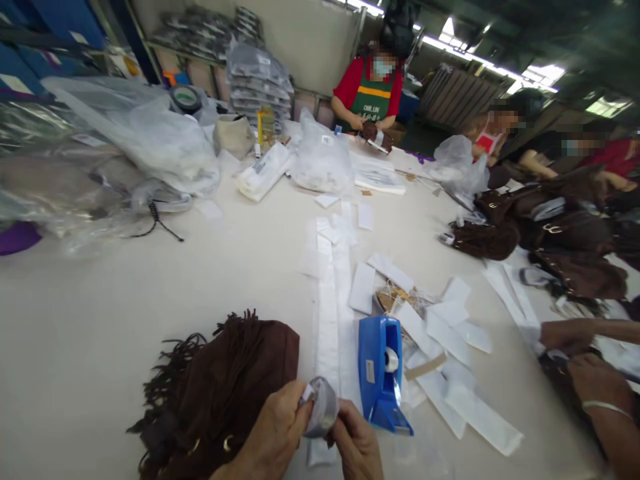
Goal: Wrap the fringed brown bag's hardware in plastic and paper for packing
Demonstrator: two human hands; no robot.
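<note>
My left hand [280, 423] and my right hand [356, 440] are both closed on a small rounded part in greyish, see-through wrapping [323, 407]. What lies inside the wrapping I cannot make out. The left thumb presses a small white piece at its edge. Left of my hands lies a dark brown fringed bag [240, 380] with gold-coloured metal fittings, partly hidden behind my left wrist. Just right of the wrapped part stands a blue tape dispenser [371, 373] holding a roll of tape. Long white strips [327, 313] run along the table beneath and beyond my hands.
White tags and paper pieces [445, 333] are scattered right of the dispenser. Plastic-wrapped goods [150, 147] fill the far left. Brown bags [565, 233] pile up at right, where another person's hands [595, 380] work. Across the table [240, 267] stands a person in a green apron [373, 97].
</note>
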